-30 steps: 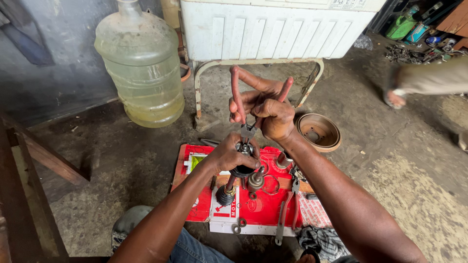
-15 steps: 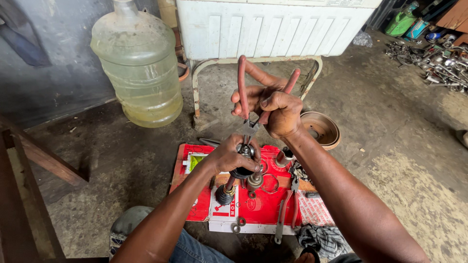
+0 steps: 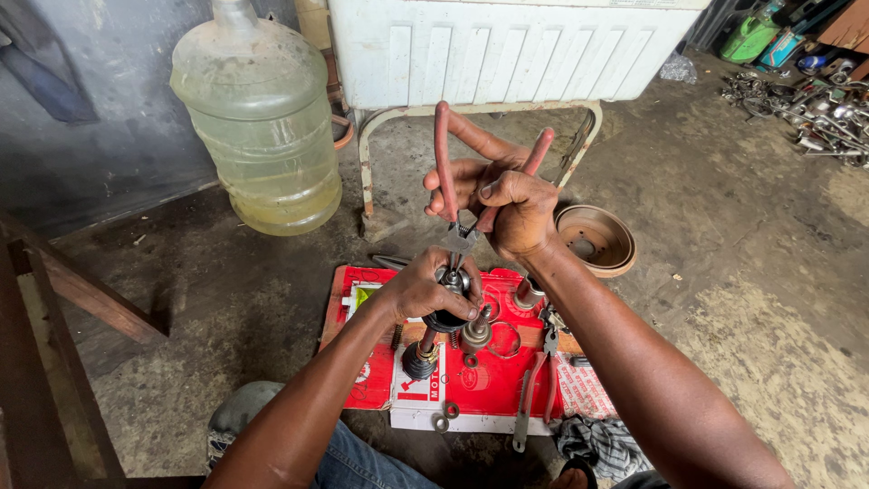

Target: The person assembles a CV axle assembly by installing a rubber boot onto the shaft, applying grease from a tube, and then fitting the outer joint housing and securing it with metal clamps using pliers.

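My left hand (image 3: 425, 288) grips the top of a dark metal axle joint (image 3: 445, 312) that stands upright on a red flattened carton (image 3: 493, 376). Its shaft ends in a black boot (image 3: 418, 360) on the carton. My right hand (image 3: 507, 204) holds red-handled pliers (image 3: 448, 177) with the handles spread wide and pointing up. The pliers' jaws (image 3: 457, 243) point down into the joint's top, just above my left hand's fingers.
Second red-handled pliers (image 3: 534, 398), rings, washers and a small metal part (image 3: 475, 335) lie on the carton. A rusty brake drum (image 3: 595, 237) sits right, a large plastic water jug (image 3: 258, 118) left, a white tank on a metal frame (image 3: 507, 50) behind, scrap metal (image 3: 806, 100) far right.
The pliers' handles have spread slightly wider and my right hand has shifted a little. A person's leg at the right edge one second ago has gone from view.
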